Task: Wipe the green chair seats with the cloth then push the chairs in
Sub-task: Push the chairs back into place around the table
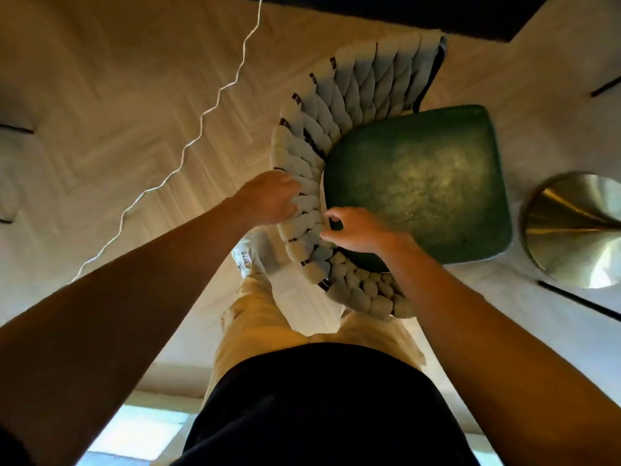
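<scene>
Floor: pale herringbone boards (111, 105), with a white wavy cord (215, 99) running across them from top centre toward lower left.
Table: dark edge (386, 15) along the top of the view, just beyond the chair.
Lamp base: round brass disc (578, 227) on the floor to the right of the seat.
Chair: green padded seat (416, 183), rounded square, with a worn sheen in the middle; curved backrest (336, 105) of thick pale woven cords wraps its left and near sides.
Chair position: out from the table, directly in front of the person's legs.
Left hand (268, 196): fingers curled over the outer top of the backrest, gripping it.
Right hand (356, 230): on the inner side of the backrest, thumb and forefinger bent into a ring, fingertips pinching the woven cords.
Cloth: not seen in either hand.
</scene>
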